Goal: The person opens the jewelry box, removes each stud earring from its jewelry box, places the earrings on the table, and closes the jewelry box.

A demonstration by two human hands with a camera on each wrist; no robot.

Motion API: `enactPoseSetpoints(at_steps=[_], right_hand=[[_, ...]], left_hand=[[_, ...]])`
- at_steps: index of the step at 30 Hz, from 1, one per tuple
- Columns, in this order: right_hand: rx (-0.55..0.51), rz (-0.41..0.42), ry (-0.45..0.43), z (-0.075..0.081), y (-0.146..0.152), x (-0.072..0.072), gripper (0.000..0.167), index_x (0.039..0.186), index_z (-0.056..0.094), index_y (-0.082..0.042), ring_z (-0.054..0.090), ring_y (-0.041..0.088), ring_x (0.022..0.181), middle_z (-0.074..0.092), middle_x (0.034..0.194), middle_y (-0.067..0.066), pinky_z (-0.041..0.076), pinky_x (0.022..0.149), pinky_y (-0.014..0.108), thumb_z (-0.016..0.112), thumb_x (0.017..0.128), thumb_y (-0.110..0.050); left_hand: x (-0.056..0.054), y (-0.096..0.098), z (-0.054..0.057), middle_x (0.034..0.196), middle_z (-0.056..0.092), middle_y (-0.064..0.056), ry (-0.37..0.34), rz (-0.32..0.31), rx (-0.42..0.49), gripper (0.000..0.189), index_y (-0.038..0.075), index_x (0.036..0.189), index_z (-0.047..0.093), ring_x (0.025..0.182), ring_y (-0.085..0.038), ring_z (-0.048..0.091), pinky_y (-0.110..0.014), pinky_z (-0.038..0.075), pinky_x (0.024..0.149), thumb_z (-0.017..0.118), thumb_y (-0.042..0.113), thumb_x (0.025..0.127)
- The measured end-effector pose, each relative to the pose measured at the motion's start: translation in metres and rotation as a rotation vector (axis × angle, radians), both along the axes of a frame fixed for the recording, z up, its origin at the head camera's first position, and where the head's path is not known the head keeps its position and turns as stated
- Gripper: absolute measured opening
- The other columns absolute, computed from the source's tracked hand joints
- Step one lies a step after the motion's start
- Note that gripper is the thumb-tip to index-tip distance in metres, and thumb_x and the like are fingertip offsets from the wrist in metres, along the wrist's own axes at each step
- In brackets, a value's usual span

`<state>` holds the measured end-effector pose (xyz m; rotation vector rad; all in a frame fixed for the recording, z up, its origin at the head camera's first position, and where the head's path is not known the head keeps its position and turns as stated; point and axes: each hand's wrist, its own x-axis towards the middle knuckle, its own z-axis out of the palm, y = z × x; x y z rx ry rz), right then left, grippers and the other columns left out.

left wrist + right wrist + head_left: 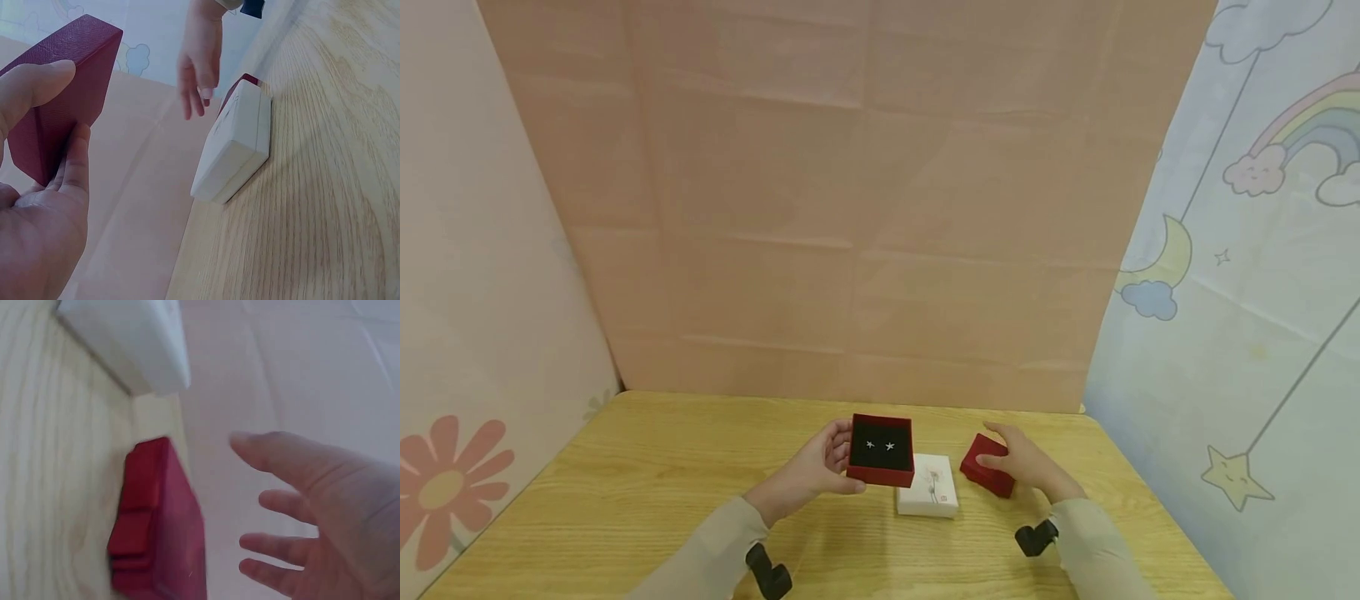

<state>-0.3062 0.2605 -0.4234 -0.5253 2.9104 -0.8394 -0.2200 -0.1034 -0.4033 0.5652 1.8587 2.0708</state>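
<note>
My left hand [822, 460] grips a small red jewellery box [880, 477] by its side, held up above the table. Its open top shows a black insert [880, 458] with a pair of silvery star-shaped earrings [890, 447]. In the left wrist view the thumb lies on the red outside and the fingers go beneath. My right hand [1024, 458] hovers over a second red box [973, 448], fingers spread and holding nothing. That box shows stepped sides in the right wrist view and stands on the table. Between the hands lies a white box [925, 500] with a flower print.
The wooden table [647, 467] meets a plain peach backdrop [850, 250] at its far edge. Patterned cloth walls [1262, 333] stand at left and right. A black wrist camera [1036, 538] sits on each sleeve.
</note>
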Motion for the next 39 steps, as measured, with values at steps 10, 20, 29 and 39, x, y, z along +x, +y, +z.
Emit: enactPoseSetpoints(at_steps=[10,20,29,39], right_hand=[[-0.329,-0.022,0.014,0.025,-0.028,0.008,0.043,0.134,0.052,-0.008,0.061,0.034,0.11,0.059,0.126,0.018,0.056,0.081,0.044,0.061,0.096,-0.027],[-0.348,0.062,0.107,0.041,-0.056,0.025,0.03,0.122,0.061,-0.01,0.065,0.022,0.094,0.065,0.106,0.006,0.053,0.077,0.03,0.063,0.094,-0.021],[-0.33,0.1,0.074,0.04,-0.063,0.032,0.027,0.119,0.062,-0.012,0.066,0.023,0.092,0.065,0.102,0.004,0.052,0.08,0.031,0.063,0.094,-0.022],[-0.324,0.128,0.083,0.039,-0.059,0.033,0.028,0.12,0.061,-0.012,0.066,0.023,0.094,0.065,0.103,0.005,0.052,0.081,0.032,0.062,0.095,-0.023]], left_hand=[[0.0,-0.001,0.0,0.144,0.039,-0.015,0.007,-0.018,0.004,0.085,0.002,0.145,0.023,0.126,-0.017,0.048,-0.028,0.044,0.102,0.076,-0.003,0.078],[0.001,-0.001,-0.001,0.143,0.041,-0.014,-0.001,-0.005,-0.003,0.084,0.003,0.144,0.025,0.125,-0.018,0.048,-0.025,0.046,0.1,0.076,-0.005,0.077],[0.008,-0.004,-0.004,0.141,0.042,-0.017,0.004,0.006,-0.044,0.083,-0.001,0.142,0.026,0.127,-0.021,0.048,-0.033,0.041,0.106,0.076,-0.007,0.076],[0.012,-0.022,-0.04,0.132,0.051,-0.014,-0.008,-0.009,-0.24,0.084,-0.003,0.139,0.03,0.119,-0.023,0.053,-0.039,0.045,0.103,0.079,-0.007,0.071]])
